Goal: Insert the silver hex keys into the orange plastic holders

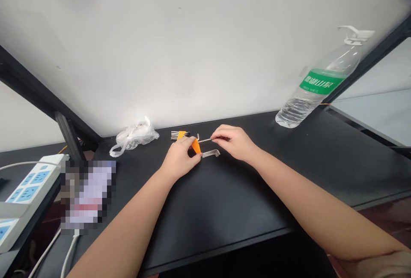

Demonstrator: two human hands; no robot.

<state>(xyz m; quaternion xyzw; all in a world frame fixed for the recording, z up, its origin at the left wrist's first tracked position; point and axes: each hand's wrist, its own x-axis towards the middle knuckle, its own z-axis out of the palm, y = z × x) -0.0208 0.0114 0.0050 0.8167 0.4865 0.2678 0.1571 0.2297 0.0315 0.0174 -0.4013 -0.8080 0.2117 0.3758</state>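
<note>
My left hand [180, 156] is closed around an orange hex key holder [196, 145] just above the black table. Several L-shaped hex keys [212, 153] stick out of the holder to the right, their bent ends near my right hand. Between the fingertips of my right hand [233, 139], a single silver hex key [205, 140] is pinched. It points left to the holder's upper edge; my fingers hide whether its tip is inside a hole. Behind my left hand lies a second orange holder [181, 134] with several short keys showing on its left.
A knotted clear plastic bag [138, 134] lies at the back left. At the right stands a large water bottle [316, 85] with a green label. A blurred-out phone-like object [91, 196] with a white cable and a power strip [32, 192] are at the left.
</note>
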